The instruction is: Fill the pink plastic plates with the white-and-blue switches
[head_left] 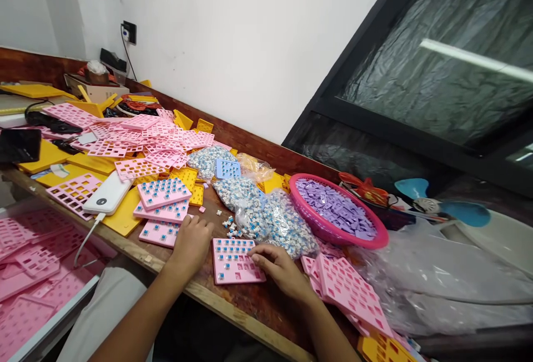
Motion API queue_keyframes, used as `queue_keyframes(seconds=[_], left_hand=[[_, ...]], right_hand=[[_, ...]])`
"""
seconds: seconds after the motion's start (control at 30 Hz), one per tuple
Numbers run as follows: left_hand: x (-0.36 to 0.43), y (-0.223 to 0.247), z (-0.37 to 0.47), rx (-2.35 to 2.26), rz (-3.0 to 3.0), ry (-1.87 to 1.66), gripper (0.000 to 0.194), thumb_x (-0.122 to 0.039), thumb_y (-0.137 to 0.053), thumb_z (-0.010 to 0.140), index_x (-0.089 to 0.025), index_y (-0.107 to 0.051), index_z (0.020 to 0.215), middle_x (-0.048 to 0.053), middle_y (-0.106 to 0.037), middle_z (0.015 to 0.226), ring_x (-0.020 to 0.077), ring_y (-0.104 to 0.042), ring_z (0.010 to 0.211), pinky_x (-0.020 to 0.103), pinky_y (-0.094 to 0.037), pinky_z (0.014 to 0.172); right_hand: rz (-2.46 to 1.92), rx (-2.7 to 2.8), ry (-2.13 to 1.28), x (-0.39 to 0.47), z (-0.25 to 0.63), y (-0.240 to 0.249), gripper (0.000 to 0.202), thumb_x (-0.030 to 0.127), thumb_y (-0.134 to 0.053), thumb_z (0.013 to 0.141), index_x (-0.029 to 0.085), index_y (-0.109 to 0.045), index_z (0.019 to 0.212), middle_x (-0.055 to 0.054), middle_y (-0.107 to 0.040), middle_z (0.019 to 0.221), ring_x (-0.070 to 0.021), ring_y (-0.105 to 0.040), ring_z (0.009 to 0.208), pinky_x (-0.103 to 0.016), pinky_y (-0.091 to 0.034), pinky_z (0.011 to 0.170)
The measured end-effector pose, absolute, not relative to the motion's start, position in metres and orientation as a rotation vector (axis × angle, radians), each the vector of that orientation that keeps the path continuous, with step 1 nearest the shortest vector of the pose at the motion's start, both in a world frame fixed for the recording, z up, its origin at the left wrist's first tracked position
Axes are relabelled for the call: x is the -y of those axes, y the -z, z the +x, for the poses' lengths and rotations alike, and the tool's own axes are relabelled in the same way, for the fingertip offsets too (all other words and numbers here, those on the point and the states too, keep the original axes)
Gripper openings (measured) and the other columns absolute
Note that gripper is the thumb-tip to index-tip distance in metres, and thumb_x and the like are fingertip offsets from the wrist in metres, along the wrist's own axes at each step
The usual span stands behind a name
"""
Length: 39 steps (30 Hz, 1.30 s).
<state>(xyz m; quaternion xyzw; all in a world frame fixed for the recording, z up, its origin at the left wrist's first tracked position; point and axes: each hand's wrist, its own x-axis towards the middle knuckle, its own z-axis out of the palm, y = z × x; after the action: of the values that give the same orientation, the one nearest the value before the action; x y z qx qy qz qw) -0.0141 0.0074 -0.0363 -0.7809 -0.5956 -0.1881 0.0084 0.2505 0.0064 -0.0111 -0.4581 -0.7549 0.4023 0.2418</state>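
A pink keyboard plate (240, 276) lies on the table in front of me, its upper rows filled with blue-and-clear key switches and several lower right holes bare. My right hand (282, 273) reaches over its right side, thumb and index finger drawn together at the upper rows; whatever is between the tips is hidden. To the left, my left hand (192, 246) is curled with its back up, fingertips out of sight. It is beside a stack of pink plates (164, 191) fitted with switches. Loose key switches (231, 229) lie just beyond the front plate.
Clear bags of switches (270, 215) lie behind the plate. A pink basket (297, 190) holds purple pieces. Pink plates (350, 290) lean at right beside plastic sheeting (433, 273). A white power bank (107, 192) with a cable and a heap of pink frames (145, 134) occupy the left.
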Motion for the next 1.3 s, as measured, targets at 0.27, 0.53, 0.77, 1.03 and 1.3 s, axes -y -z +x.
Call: queue_keyframes(seconds=[0.27,0.53,0.77,1.03,1.3], left_hand=[[0.012,0.02,-0.01,1.842,-2.608,0.875,0.027,-0.018,-0.051,0.094,-0.023,-0.069,0.113,0.007,-0.066,0.102,0.0255,-0.059,0.099,0.04,-0.038,0.087],[0.033,0.016,0.034,1.631,-2.885,1.088,0.024,-0.016,-0.053,0.097,-0.026,-0.07,0.111,0.003,-0.068,0.104,0.0216,-0.058,0.099,0.036,-0.038,0.086],[0.022,0.031,0.053,1.674,-2.855,0.901,0.022,-0.02,-0.053,0.1,-0.025,-0.074,0.102,0.004,-0.075,0.1,0.0234,-0.061,0.098,0.039,-0.036,0.085],[0.021,0.027,0.057,1.744,-2.789,0.77,0.028,-0.024,-0.046,0.102,-0.024,-0.074,0.103,0.007,-0.073,0.101,0.0243,-0.059,0.097,0.04,-0.037,0.083],[0.021,0.028,0.062,1.696,-2.714,0.606,0.028,-0.023,-0.045,0.102,-0.022,-0.072,0.098,0.008,-0.073,0.1,0.0274,-0.057,0.101,0.043,-0.035,0.085]], right_hand=[[-1.282,2.031,-0.944,-0.007,0.255,0.02,0.024,0.039,-0.066,0.092,0.02,-0.073,0.105,-0.005,-0.074,0.094,-0.0208,-0.066,0.083,-0.03,-0.049,0.074],[-1.172,2.239,-0.676,-0.004,0.254,0.015,0.017,0.024,-0.068,0.092,0.025,-0.079,0.104,-0.006,-0.073,0.098,-0.022,-0.065,0.093,-0.033,-0.048,0.084],[-1.108,2.214,-0.686,-0.008,0.253,0.024,0.016,0.023,-0.069,0.091,0.024,-0.079,0.103,-0.006,-0.074,0.094,-0.021,-0.065,0.089,-0.033,-0.047,0.083],[-1.132,2.211,-0.737,-0.007,0.254,0.017,0.015,0.029,-0.066,0.094,0.024,-0.079,0.099,-0.006,-0.071,0.093,-0.0216,-0.064,0.09,-0.033,-0.047,0.084],[-1.131,2.261,-0.665,-0.006,0.251,0.019,0.018,0.031,-0.061,0.097,0.023,-0.077,0.098,-0.007,-0.069,0.093,-0.0215,-0.063,0.09,-0.033,-0.046,0.083]])
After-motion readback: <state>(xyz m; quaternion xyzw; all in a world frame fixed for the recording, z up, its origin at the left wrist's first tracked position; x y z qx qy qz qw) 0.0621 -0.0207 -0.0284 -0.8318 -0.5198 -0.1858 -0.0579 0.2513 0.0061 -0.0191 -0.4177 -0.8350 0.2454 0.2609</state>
